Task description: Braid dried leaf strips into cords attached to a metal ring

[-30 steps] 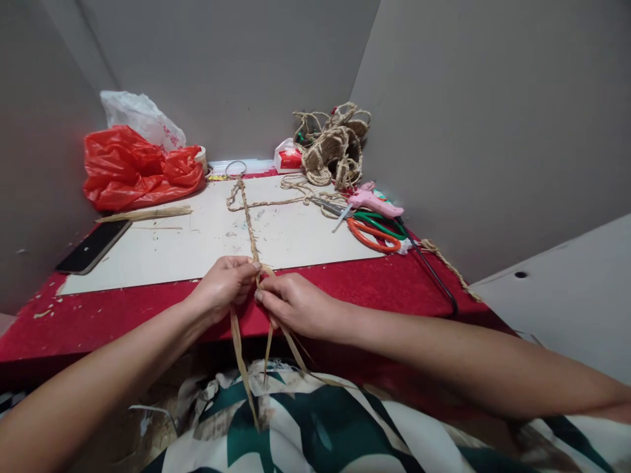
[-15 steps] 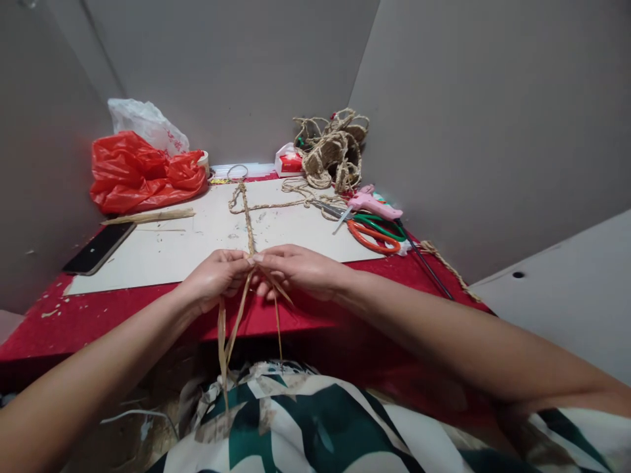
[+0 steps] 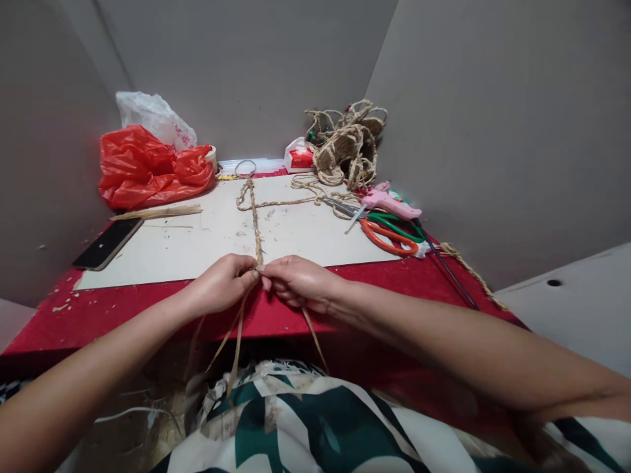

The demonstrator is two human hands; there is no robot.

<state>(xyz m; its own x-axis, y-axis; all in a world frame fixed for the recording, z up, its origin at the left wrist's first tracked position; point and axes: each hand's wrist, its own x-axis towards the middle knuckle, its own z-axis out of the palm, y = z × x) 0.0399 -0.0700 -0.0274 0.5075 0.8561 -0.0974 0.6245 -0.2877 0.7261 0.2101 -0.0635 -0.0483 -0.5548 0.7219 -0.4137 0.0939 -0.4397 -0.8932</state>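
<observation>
A braided straw cord runs down the white board from a metal ring at the back. At its near end my left hand pinches the braid between thumb and forefinger. My right hand is closed on the same spot, fingertips touching the left ones, its other fingers curled. Loose straw strands hang from under the left hand over the table edge. Another strand hangs below the right hand. The exact crossing of the strands is hidden by my fingers.
Scissors with orange and green handles and a pink glue gun lie on the right. Behind them sits a heap of straw rope. On the left are a red plastic bag, a phone and a straw bundle.
Both hands stay at the braid's end, and the fingers have shifted their grip. The right-hand strand now hangs farther right. The whole view has slid slightly.
</observation>
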